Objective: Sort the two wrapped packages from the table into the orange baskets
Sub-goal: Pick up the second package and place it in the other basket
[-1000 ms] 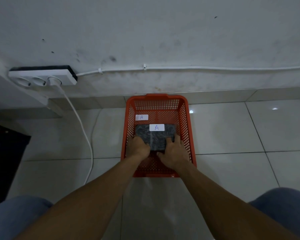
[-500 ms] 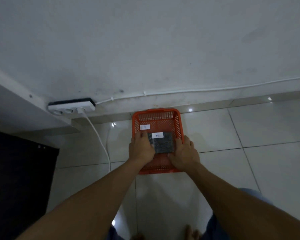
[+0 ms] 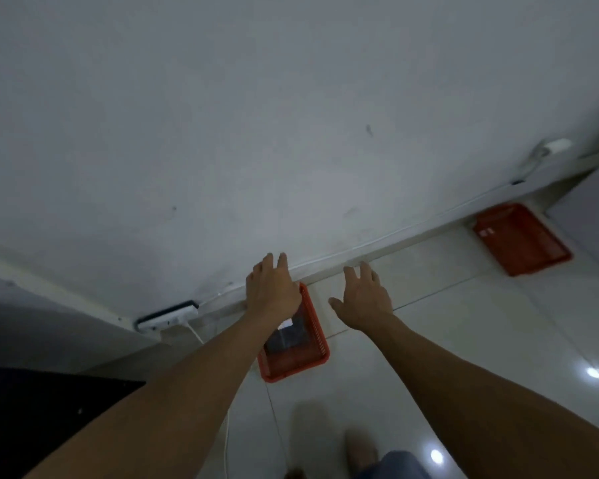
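With one dark package (image 3: 288,340) lying in the near basket (image 3: 317,354), both hands, left (image 3: 272,288) and right (image 3: 362,299), are spread and empty, so fetching the second package seems next.

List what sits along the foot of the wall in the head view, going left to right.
power strip → near basket, with a dark wrapped package in it → right hand → far basket

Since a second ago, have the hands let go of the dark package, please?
Yes. Both hands are raised, open and empty; the package lies in the orange basket.
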Demonstrator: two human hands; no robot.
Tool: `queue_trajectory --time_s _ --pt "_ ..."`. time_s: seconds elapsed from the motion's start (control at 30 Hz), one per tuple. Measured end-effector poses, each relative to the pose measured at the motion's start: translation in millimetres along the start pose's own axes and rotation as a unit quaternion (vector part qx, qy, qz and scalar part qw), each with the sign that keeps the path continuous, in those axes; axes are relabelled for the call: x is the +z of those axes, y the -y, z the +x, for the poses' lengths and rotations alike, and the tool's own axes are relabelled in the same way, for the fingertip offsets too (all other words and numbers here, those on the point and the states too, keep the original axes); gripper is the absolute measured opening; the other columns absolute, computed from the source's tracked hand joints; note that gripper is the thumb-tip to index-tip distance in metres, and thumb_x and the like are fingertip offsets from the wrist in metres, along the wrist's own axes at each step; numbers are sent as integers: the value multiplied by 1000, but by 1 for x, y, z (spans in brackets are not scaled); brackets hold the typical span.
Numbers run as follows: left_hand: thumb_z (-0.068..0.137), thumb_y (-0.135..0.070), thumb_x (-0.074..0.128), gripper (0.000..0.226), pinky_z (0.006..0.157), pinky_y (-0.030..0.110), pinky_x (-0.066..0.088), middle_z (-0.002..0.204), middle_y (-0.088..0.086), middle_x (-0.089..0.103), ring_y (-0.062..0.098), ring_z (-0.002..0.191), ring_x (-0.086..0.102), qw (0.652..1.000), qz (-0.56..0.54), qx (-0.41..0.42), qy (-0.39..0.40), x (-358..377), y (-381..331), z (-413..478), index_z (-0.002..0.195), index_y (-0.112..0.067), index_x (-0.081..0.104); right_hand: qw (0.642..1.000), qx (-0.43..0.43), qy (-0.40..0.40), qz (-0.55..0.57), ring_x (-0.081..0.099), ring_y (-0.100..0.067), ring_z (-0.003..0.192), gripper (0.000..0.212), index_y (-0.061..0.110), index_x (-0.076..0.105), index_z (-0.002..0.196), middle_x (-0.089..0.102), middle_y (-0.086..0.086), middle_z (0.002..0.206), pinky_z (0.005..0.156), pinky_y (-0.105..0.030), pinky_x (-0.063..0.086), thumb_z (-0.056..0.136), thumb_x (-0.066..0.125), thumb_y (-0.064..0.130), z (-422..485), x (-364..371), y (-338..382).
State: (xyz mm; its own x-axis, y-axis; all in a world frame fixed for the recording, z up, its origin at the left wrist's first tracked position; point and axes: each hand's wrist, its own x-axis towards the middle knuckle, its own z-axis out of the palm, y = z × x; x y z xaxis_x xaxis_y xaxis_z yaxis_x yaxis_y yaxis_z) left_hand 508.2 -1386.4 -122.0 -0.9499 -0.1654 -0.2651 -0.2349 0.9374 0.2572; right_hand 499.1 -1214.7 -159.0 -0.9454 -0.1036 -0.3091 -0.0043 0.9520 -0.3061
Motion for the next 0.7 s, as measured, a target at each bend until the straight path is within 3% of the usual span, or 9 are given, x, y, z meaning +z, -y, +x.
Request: queue_trajectory --time_s 0.33,0.7 --pt "95 -45 44 72 120 49 13 163 12 12 33 149 15 990 60 123 -33 -140 -92 -48 155 -19 14 991 53 -126 17 15 -34 150 81 17 24 151 11 -14 164 112 -51 35 89 57 56 -72 -156 5" --pt "93 -47 45 72 118 50 16 161 12 21 33 146 23 951 120 285 19 -106 -248 -99 153 -19 18 962 196 -180 61 25 -34 146 82 15 31 148 24 -16 160 111 -51 36 85 62 57 -164 -201 -129"
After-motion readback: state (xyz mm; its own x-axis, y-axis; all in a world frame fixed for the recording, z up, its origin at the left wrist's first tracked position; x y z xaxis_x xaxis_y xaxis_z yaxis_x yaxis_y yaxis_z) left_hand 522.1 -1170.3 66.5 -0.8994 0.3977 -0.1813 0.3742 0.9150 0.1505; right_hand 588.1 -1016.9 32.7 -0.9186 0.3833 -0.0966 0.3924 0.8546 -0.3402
